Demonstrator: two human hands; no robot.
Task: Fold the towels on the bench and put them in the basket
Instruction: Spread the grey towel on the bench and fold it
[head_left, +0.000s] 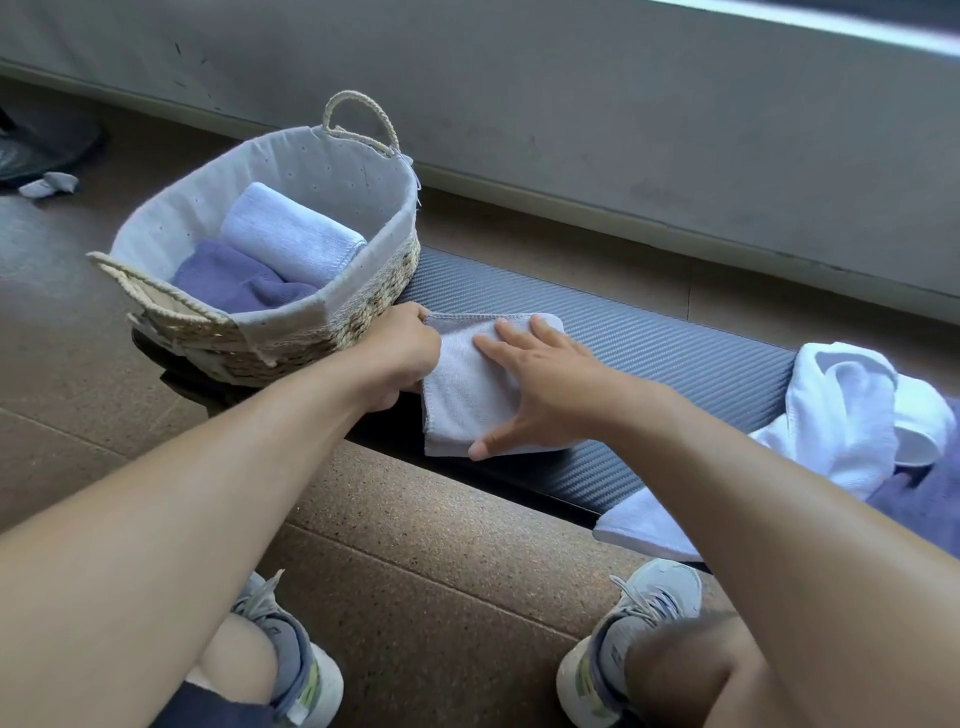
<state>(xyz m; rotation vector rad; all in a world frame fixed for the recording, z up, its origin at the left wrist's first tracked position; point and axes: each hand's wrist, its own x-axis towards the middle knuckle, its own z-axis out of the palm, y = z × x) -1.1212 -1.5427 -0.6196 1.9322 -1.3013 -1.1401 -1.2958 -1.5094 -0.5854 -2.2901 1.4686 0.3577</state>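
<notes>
Terry-soft, light and limp, the folded towel (470, 384) beside the basket (358, 306) lies on the desk (675, 358) — left hand (400, 353) pinching its edge, right hand (540, 384) pressing it flat with straight fingers — lift by the folded edge.

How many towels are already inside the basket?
2: a light towel at the far side of the basket, and a purple towel nearer. Others may be hidden underneath.

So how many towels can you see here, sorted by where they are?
In the basket: 2, a pale folded towel and a purple towel.
Being folded on the bench: 1, a pale towel, left hand pinching its edge, right hand flat on it.
Unfolded pile on the right: at least 2, white towel and purple towel.
Total: at least 5.
</notes>
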